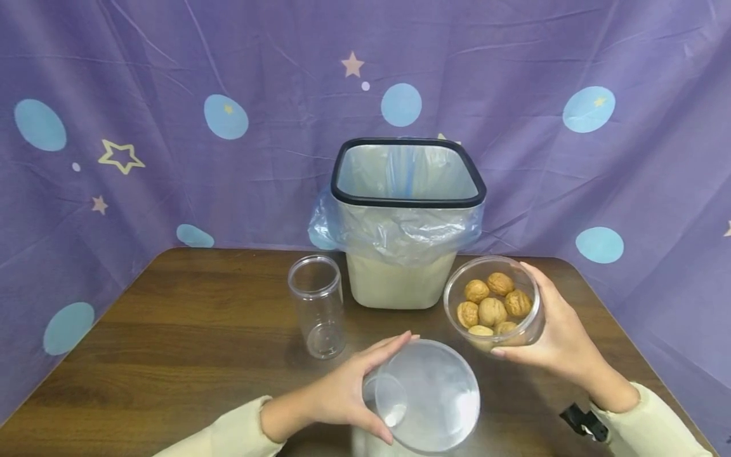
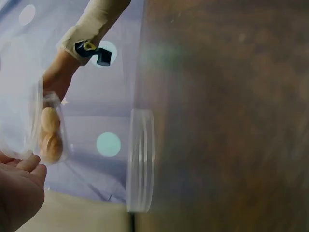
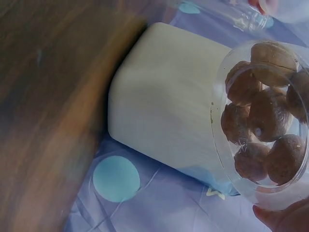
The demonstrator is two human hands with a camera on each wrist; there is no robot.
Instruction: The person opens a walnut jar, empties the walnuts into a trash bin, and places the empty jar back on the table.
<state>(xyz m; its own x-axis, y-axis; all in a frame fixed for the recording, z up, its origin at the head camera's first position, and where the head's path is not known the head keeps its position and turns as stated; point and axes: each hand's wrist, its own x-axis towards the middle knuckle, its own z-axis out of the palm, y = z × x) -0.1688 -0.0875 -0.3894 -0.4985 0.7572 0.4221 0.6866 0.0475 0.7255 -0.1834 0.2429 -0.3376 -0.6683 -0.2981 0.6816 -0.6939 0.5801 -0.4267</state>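
My right hand [image 1: 565, 343] grips a clear round container [image 1: 528, 327] of several walnuts [image 1: 492, 312], tilted so its mouth faces me. The right wrist view shows walnuts [image 3: 270, 113] through the clear plastic. To its left, my left hand [image 1: 348, 393] holds a translucent round lid [image 1: 436, 393] by the edge, thumb and fingers spread along its rim. A threaded clear rim [image 2: 140, 162] shows below that hand in the left wrist view; in the head view the lid hides most of what lies beneath. Lid and walnut container are apart.
A pale bin [image 1: 400, 279] with a black rim and blue plastic bag [image 1: 411, 235] stands at the back of the wooden table [image 1: 171, 343]. An uncapped tall clear jar [image 1: 320, 311] is left of it. A purple curtain [image 1: 274, 114] hangs behind.
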